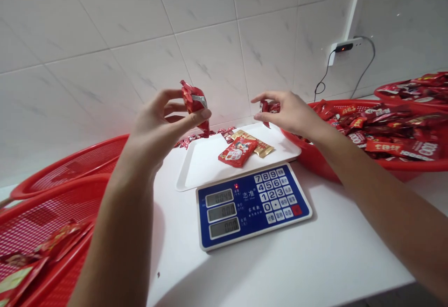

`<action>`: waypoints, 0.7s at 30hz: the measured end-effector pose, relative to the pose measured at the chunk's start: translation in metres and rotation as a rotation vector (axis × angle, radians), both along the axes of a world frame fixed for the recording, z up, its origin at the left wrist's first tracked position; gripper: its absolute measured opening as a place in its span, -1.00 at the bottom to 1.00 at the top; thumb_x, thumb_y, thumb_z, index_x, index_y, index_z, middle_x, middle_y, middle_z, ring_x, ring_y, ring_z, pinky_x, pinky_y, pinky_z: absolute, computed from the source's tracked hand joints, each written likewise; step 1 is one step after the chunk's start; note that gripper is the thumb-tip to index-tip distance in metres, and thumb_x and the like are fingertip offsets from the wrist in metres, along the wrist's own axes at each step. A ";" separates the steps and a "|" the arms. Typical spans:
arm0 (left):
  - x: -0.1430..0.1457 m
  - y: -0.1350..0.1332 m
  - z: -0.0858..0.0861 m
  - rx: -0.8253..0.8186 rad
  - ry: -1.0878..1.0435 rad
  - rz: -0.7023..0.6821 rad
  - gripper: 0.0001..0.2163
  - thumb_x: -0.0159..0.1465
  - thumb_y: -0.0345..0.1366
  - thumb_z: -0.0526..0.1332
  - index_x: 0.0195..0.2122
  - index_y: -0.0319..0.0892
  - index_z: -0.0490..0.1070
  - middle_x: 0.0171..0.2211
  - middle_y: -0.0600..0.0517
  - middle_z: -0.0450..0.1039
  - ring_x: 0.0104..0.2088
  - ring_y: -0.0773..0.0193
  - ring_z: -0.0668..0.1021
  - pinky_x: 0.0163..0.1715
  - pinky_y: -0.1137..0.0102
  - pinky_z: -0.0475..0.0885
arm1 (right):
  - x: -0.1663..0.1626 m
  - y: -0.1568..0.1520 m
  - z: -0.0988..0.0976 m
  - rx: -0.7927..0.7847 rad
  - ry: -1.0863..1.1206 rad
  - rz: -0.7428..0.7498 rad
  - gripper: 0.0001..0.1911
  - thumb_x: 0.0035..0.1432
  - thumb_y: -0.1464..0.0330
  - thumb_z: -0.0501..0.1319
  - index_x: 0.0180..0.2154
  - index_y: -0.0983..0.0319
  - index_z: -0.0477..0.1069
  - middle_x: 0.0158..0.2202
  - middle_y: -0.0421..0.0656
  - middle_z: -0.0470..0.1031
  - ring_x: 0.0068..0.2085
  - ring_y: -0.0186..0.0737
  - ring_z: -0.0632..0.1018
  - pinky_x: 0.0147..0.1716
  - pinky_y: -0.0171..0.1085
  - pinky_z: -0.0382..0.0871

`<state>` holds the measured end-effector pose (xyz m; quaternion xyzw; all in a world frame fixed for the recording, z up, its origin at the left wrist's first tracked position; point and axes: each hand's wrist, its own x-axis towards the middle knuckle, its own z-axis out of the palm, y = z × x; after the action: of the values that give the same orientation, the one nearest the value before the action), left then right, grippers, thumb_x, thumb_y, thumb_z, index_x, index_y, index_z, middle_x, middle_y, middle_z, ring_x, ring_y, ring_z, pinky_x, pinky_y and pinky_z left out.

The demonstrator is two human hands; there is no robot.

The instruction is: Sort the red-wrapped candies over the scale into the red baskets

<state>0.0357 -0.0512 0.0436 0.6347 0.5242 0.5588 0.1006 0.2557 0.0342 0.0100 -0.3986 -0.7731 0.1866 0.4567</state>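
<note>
Red foil wrapped the bulging packet (196, 102) that was gripped, above the left part of the scale tray (196, 164), between the thumb and fingers of the left hand (159, 111). A smaller, darker red packet (271, 107) was held in the right hand (289, 111), over the tray's far right edge. On the tray, a square red packet (238, 153) had been laid partly over a gold one (265, 148). The work could be judged only partly done: those two were set down, the held pair was not. The first display was lit, though its digits could not be read surely. In front, the blue keypad panel (255, 204) was left uncovered on the white counter (224, 274). Loose packets (189, 140) were crowded behind the tray. It was hemmed in at the right by a heaped red basket (392, 163); more baskets (70, 188) were placed at the left.
</note>
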 end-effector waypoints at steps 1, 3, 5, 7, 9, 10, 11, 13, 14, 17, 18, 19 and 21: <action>0.000 -0.001 0.001 0.000 0.001 0.003 -0.63 -0.01 -0.25 0.44 -0.14 -0.12 0.51 -0.28 0.01 0.59 -0.28 0.19 0.63 -0.32 0.34 0.55 | -0.002 0.000 -0.001 -0.005 -0.015 0.019 -0.61 0.04 0.41 0.34 -0.04 0.28 0.52 -0.40 -0.16 0.50 -0.40 -0.26 0.47 -0.28 -0.21 0.35; 0.001 -0.003 0.004 -0.017 -0.002 0.012 -0.63 0.01 -0.26 0.44 -0.13 -0.12 0.51 -0.27 0.00 0.59 -0.27 0.18 0.62 -0.29 0.32 0.54 | -0.004 -0.001 -0.003 0.002 -0.045 0.049 -0.61 0.05 0.39 0.34 -0.03 0.26 0.52 -0.39 -0.16 0.50 -0.40 -0.26 0.47 -0.28 -0.22 0.34; 0.002 -0.006 0.006 -0.063 0.015 0.031 -0.64 0.04 -0.25 0.42 -0.11 -0.11 0.49 -0.24 -0.01 0.59 -0.24 0.16 0.62 -0.26 0.31 0.53 | -0.006 -0.002 -0.004 0.014 -0.062 0.056 -0.63 0.07 0.37 0.33 -0.03 0.25 0.53 -0.39 -0.15 0.50 -0.39 -0.25 0.47 -0.29 -0.22 0.33; 0.001 -0.006 0.005 -0.135 0.082 0.054 -0.63 0.07 -0.22 0.41 -0.08 -0.09 0.47 -0.19 -0.03 0.58 -0.23 0.15 0.61 -0.28 0.31 0.52 | -0.007 -0.003 -0.005 0.021 -0.061 0.053 -0.63 0.08 0.36 0.32 -0.03 0.25 0.53 -0.38 -0.14 0.51 -0.37 -0.23 0.48 -0.29 -0.22 0.33; -0.001 -0.001 0.000 -0.225 0.175 0.038 -0.58 0.05 -0.22 0.40 -0.04 -0.09 0.45 -0.14 -0.06 0.57 -0.25 0.14 0.61 -0.33 0.31 0.51 | -0.007 -0.003 -0.004 0.022 -0.054 0.051 -0.63 0.08 0.36 0.31 -0.03 0.26 0.53 -0.38 -0.13 0.51 -0.37 -0.22 0.48 -0.29 -0.21 0.33; -0.003 0.003 -0.004 -0.276 0.221 0.019 -0.53 0.04 -0.22 0.40 0.00 -0.10 0.43 -0.11 -0.08 0.56 -0.25 0.12 0.61 -0.34 0.31 0.51 | -0.006 -0.003 -0.004 0.024 -0.050 0.051 -0.62 0.08 0.36 0.31 -0.03 0.26 0.53 -0.38 -0.13 0.51 -0.37 -0.22 0.48 -0.28 -0.21 0.33; -0.005 0.008 -0.009 -0.321 0.265 0.008 -0.47 0.02 -0.21 0.40 0.05 -0.10 0.40 -0.07 -0.11 0.54 -0.23 0.09 0.61 -0.34 0.28 0.52 | -0.005 -0.003 -0.003 0.026 -0.044 0.051 -0.63 0.08 0.36 0.31 -0.03 0.27 0.53 -0.39 -0.13 0.51 -0.37 -0.22 0.48 -0.28 -0.21 0.33; -0.008 0.016 -0.017 -0.358 0.346 0.030 -0.37 0.02 -0.17 0.39 0.15 -0.12 0.33 0.01 -0.18 0.49 -0.15 0.02 0.59 -0.26 0.21 0.53 | -0.004 -0.004 -0.001 0.028 -0.022 0.051 -0.62 0.08 0.37 0.30 -0.03 0.28 0.53 -0.39 -0.13 0.50 -0.36 -0.22 0.48 -0.27 -0.21 0.33; -0.009 0.018 -0.020 -0.350 0.376 0.064 -0.34 0.04 -0.15 0.39 0.18 -0.11 0.30 0.05 -0.20 0.46 -0.12 0.00 0.58 -0.22 0.16 0.53 | -0.003 -0.005 0.000 0.027 -0.007 0.055 -0.62 0.08 0.37 0.30 -0.02 0.29 0.52 -0.39 -0.13 0.50 -0.36 -0.22 0.47 -0.27 -0.21 0.33; -0.010 0.016 -0.019 -0.263 0.373 0.128 -0.41 0.08 -0.08 0.36 0.14 -0.08 0.35 0.07 -0.18 0.45 -0.06 -0.01 0.56 -0.12 0.14 0.51 | -0.001 -0.006 0.002 0.029 0.041 0.054 -0.63 0.08 0.39 0.29 -0.03 0.30 0.51 -0.40 -0.15 0.48 -0.36 -0.22 0.47 -0.26 -0.21 0.34; -0.010 0.012 -0.016 -0.230 0.347 0.126 -0.46 0.08 -0.06 0.36 0.09 -0.07 0.39 0.05 -0.15 0.47 -0.05 0.01 0.56 -0.13 0.17 0.51 | -0.001 -0.007 0.003 0.032 0.052 0.046 -0.64 0.08 0.41 0.29 -0.04 0.30 0.52 -0.40 -0.15 0.48 -0.36 -0.23 0.47 -0.26 -0.21 0.35; -0.009 0.007 -0.012 -0.201 0.320 0.124 -0.50 0.08 -0.05 0.36 0.05 -0.06 0.42 0.04 -0.12 0.48 -0.04 0.02 0.55 -0.14 0.21 0.51 | 0.000 -0.007 0.003 0.034 0.057 0.038 -0.64 0.08 0.42 0.29 -0.04 0.30 0.52 -0.40 -0.16 0.47 -0.36 -0.23 0.47 -0.25 -0.21 0.34; -0.007 -0.002 -0.003 -0.155 0.281 0.131 -0.56 0.09 -0.04 0.36 -0.01 -0.03 0.47 0.03 -0.09 0.50 -0.02 0.03 0.55 -0.18 0.29 0.52 | 0.000 -0.007 0.004 0.042 0.065 0.026 -0.65 0.08 0.43 0.30 -0.05 0.31 0.52 -0.40 -0.16 0.47 -0.35 -0.23 0.47 -0.25 -0.21 0.34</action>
<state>0.0286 -0.0531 0.0402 0.6613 0.6150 0.4278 0.0382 0.2555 0.0270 0.0138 -0.3726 -0.7668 0.1889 0.4874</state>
